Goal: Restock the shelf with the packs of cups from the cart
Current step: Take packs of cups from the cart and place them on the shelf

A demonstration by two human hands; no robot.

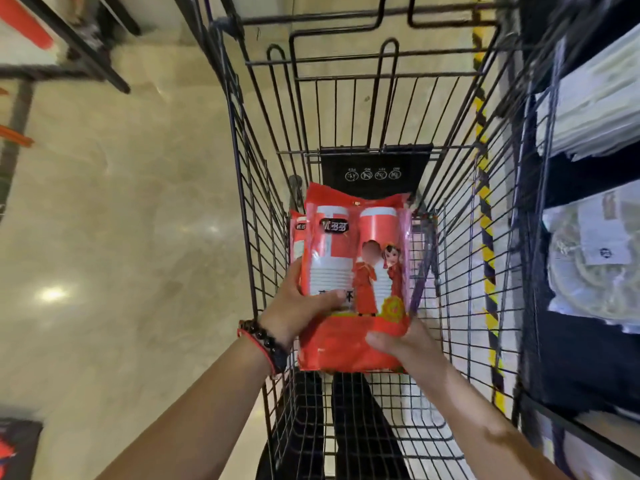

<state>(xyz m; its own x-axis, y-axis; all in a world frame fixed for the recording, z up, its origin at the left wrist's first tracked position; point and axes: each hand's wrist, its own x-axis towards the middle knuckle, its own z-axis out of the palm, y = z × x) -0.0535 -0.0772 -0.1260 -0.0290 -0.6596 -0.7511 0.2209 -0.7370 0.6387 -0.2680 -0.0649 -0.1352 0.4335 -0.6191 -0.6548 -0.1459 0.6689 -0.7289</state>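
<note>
Head view. A red pack of cups (353,271) is held upright over the basket of the wire cart (460,237). The lower left edge of the pack is gripped by the left hand (298,313), with the thumb laid across the front of the wrapper and the fingers hidden behind it. The bottom right corner is gripped by the right hand (401,341), with the thumb pressed on the front. Behind the front pack, on its left side, the edge of a second pack (297,237) is visible, touching the first; it cannot be told whether this one is also held. A bead bracelet (263,341) is worn on the left wrist.

The shelf (588,188) is located just beside the cart on the right. Clear-wrapped pale goods (595,271) are stored on it; no red packs are seen there.

Progress: the pick-up step is judged to be in hand, and no placement on the shelf is shown. The visible part of the cart floor carries no further packs, so little stock is judged to be left. The transfer to the shelf is not yet done.
</note>
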